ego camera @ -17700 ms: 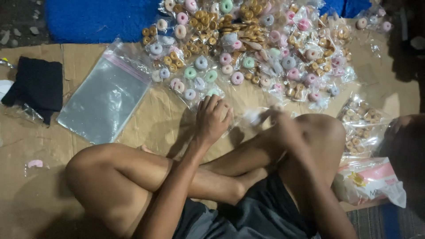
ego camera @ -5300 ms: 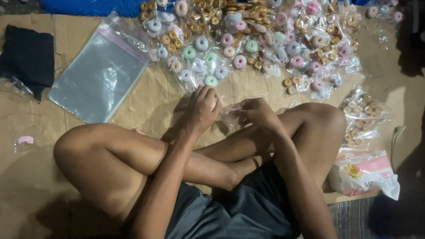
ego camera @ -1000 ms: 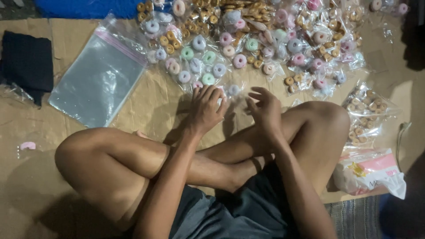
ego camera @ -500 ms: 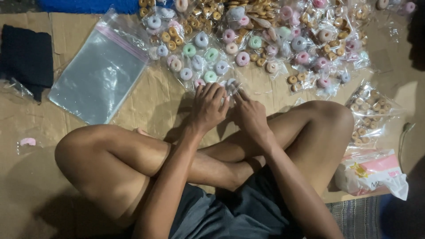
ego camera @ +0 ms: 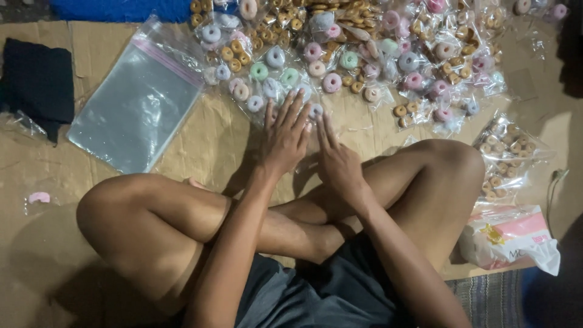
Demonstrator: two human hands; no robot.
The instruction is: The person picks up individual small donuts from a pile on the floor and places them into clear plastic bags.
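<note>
I sit cross-legged on brown cardboard (ego camera: 218, 140). My left hand (ego camera: 285, 136) lies flat with its fingers spread, the fingertips touching small clear packets (ego camera: 306, 109) at the near edge of a pile. My right hand (ego camera: 337, 161) rests close beside it, fingers straight and together, pointing at the same packets. Neither hand grips anything. The pile (ego camera: 364, 54) is made of several clear packets filled with pink, green, white and brown ring-shaped snacks.
A large empty clear zip bag (ego camera: 136, 103) lies to the left, with a black cloth (ego camera: 36, 85) beyond it. At the right are a clear bag of brown rings (ego camera: 507, 155) and a pink-and-white package (ego camera: 510, 237). A single pink ring (ego camera: 39, 197) lies far left.
Both hands have slid forward and flattened out on the cardboard. Before, their fingers were curled together over a small packet in front of my legs.
</note>
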